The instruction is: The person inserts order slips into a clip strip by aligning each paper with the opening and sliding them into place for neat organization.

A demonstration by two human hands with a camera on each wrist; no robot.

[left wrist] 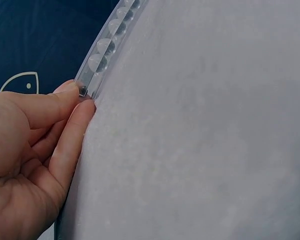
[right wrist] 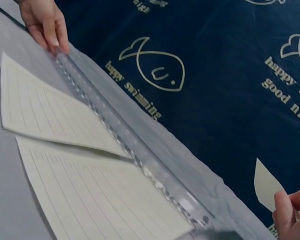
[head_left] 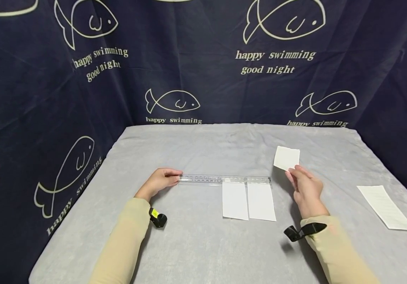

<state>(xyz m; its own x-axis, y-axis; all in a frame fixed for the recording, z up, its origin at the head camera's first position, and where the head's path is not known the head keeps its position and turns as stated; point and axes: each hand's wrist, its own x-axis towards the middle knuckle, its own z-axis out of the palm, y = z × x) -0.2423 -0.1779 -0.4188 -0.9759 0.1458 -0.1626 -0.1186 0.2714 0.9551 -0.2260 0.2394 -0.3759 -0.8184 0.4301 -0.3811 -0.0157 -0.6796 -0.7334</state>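
A long clear plastic binding strip [head_left: 224, 179] lies across the grey cloth-covered table [head_left: 203, 252]. My left hand [head_left: 160, 180] pinches its left end [left wrist: 87, 85] between fingertips. Two lined paper sheets [head_left: 248, 200] sit side by side with their top edges at the strip [right wrist: 135, 145], near its right end. My right hand [head_left: 304, 187] is raised to the right of the strip and pinches a small square paper slip [head_left: 286, 157] by its lower edge; the slip [right wrist: 267, 186] shows at the right wrist view's lower right.
Another lined paper sheet [head_left: 386, 207] lies near the table's right edge. A dark blue curtain with fish drawings [head_left: 203, 59] surrounds the table on three sides. Black wrist straps [head_left: 158, 218] sit on both sleeves.
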